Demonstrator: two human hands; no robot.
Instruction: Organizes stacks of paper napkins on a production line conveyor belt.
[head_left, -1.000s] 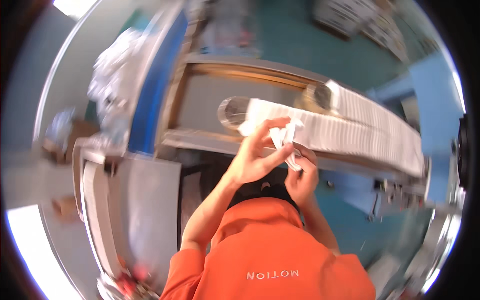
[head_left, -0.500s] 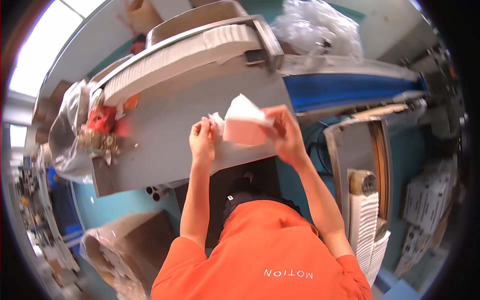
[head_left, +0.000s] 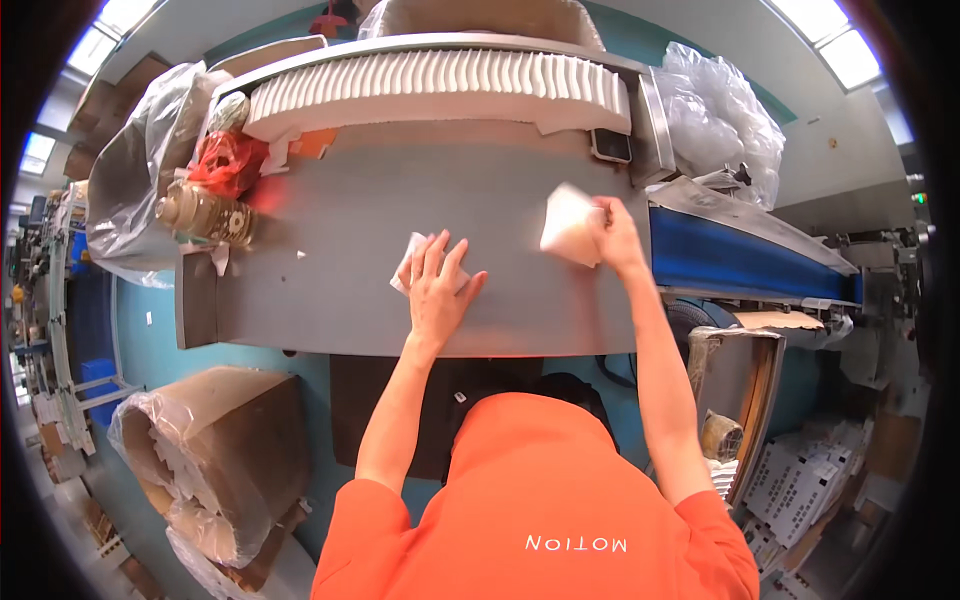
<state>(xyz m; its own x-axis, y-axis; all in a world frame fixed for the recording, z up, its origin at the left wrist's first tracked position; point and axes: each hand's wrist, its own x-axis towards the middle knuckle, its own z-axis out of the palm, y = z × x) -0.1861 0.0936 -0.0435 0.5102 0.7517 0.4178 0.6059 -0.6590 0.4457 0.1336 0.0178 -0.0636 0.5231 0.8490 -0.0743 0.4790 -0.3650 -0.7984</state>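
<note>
On the grey tabletop [head_left: 380,190], my left hand [head_left: 437,292] lies with fingers spread over a small white paper-like piece [head_left: 401,280], mostly hidden beneath the palm. Farther right, my right hand [head_left: 620,238] pinches the right edge of a white folded paper-like piece [head_left: 568,224], raised a little above the table. Motion blurs this piece, so I cannot tell whether it is a sheet or a pouch. A long row of white folded pieces [head_left: 430,90] stands packed along the table's far edge.
A phone [head_left: 611,146] lies by the row's right end. At the left are a red plastic bag [head_left: 228,163] and a clear jar [head_left: 205,214]. A blue conveyor belt [head_left: 740,256] adjoins the right side. A cardboard box [head_left: 235,430] stands at lower left.
My hands have moved apart. The left went from a pinch to lying spread on the small white piece; the right carried the folded piece rightward. The view has turned and shifted.
</note>
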